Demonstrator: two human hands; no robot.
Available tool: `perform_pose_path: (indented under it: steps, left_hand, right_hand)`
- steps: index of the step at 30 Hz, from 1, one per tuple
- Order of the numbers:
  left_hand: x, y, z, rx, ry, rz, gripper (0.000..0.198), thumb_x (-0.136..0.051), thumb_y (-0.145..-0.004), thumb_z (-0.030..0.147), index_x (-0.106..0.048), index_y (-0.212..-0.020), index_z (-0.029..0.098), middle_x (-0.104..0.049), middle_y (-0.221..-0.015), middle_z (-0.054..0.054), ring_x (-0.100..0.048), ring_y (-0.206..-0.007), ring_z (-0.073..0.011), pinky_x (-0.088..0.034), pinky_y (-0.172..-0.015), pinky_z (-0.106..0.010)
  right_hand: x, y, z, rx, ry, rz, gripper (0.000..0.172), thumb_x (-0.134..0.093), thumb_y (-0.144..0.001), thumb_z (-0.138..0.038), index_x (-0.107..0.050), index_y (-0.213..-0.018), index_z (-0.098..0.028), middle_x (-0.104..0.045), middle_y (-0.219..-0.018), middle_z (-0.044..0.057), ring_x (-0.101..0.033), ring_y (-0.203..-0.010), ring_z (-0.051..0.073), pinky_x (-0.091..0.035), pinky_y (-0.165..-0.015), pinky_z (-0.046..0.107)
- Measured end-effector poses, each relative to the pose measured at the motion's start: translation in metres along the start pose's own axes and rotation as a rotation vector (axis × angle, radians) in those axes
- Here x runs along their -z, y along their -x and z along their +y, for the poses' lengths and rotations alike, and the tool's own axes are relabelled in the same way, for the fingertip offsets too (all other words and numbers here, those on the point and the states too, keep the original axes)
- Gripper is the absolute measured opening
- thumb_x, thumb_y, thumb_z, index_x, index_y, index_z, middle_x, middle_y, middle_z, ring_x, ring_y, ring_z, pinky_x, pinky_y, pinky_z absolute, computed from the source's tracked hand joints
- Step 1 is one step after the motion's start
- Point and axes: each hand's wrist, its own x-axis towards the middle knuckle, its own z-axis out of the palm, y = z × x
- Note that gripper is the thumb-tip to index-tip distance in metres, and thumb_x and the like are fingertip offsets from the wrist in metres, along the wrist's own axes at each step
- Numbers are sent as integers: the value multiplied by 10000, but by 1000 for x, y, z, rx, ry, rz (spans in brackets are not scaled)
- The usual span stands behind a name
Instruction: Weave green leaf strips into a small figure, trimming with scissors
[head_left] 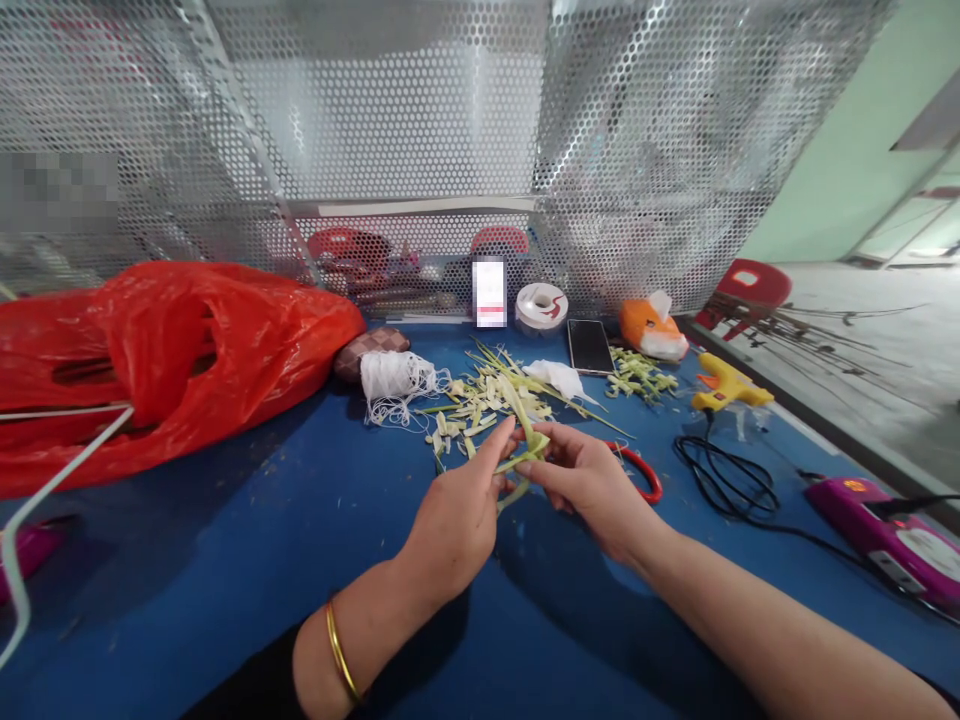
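Observation:
Between my two hands is a pale green leaf strip (535, 441), folded over itself, with one end pointing up and another hanging below. My left hand (466, 500) pinches it from the left, fingertips pressed together, a gold bangle on the wrist. From the right, my right hand (581, 475) grips the fold between thumb and fingers. Just beyond lies a heap of cut leaf pieces (491, 392) and long thin strips. Red-handled scissors (643, 473) lie partly hidden behind my right hand.
A red plastic bag (247, 330) fills the left side, beside a white string spool (397, 375). At the back stand a tape roll (541, 308), a dark phone (590, 347) and a tissue pack (651, 330). Rightward are a yellow glue gun (729, 384), its cord and a purple power strip (881, 530).

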Motion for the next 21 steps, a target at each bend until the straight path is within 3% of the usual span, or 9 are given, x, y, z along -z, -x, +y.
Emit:
perform_pose_path:
  steps: [5, 10, 13, 16, 18, 21]
  left_hand:
    - [7, -3, 3, -36, -262, -2, 572, -480, -849, 136, -460, -1401, 286, -626, -1296, -49, -674, -979, -233, -472, -837, -305]
    - [22, -8, 6, -72, -506, -48, 529, -463, -820, 106, -574, -1315, 253, -736, -1057, -72, -673, -926, -257, -447, -835, -339]
    - [27, -10, 10, -33, -517, -107, 413, -479, -868, 204, -636, -1245, 267, -725, -1096, -63, -655, -982, -263, -437, -854, -340]
    - [22, -10, 13, -41, -464, -81, 393, -592, -842, 392, -653, -1210, 267, -696, -1163, -58, -628, -1019, -258, -428, -862, -317]
    - [15, -10, 12, -57, -431, -60, 376, -586, -839, 460, -682, -1131, 244, -719, -1039, -55, -632, -908, -231, -432, -792, -298]
    - [4, -9, 7, 13, -335, -76, 388, -431, -918, 459, -684, -820, 181, -639, -699, -20, -557, -673, -172, -385, -624, -265]
  right_hand:
    - [2, -1, -1, 23, -34, 40, 258, -741, -641, -259, -658, -866, -163, -523, -578, -63, -357, -414, 38, -255, -371, 180]
    - [3, -2, 0, 36, -5, 101, 284, -749, -635, -277, -652, -878, -166, -530, -596, -62, -379, -422, 45, -281, -378, 186]
    - [3, -2, 1, 75, 70, 96, 270, -725, -675, -308, -641, -890, -167, -528, -607, -58, -399, -440, 57, -317, -394, 195]
    - [2, 0, 6, 142, 222, 67, 231, -688, -726, -303, -637, -912, -176, -555, -652, -42, -441, -479, 76, -362, -431, 214]
    - [0, 3, 10, 174, 331, 42, 208, -665, -755, -282, -635, -937, -188, -582, -688, -31, -476, -512, 91, -387, -464, 227]
    - [-3, 6, 15, 197, 437, 6, 261, -661, -759, -237, -606, -1012, -200, -607, -731, -27, -507, -557, 107, -410, -512, 241]
